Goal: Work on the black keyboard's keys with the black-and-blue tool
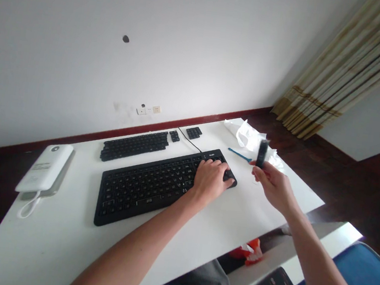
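Left hand (211, 180) resting loose on black keyboard (162, 186), right hand (275, 185) — fingers grasping small black stick (262, 154) upright — over white counter (60, 237).

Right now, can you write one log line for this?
left hand: resting on black flat keyboard | right hand: holding small dark upright object | behind: loose black keycap sheets, crumpled white wrapping
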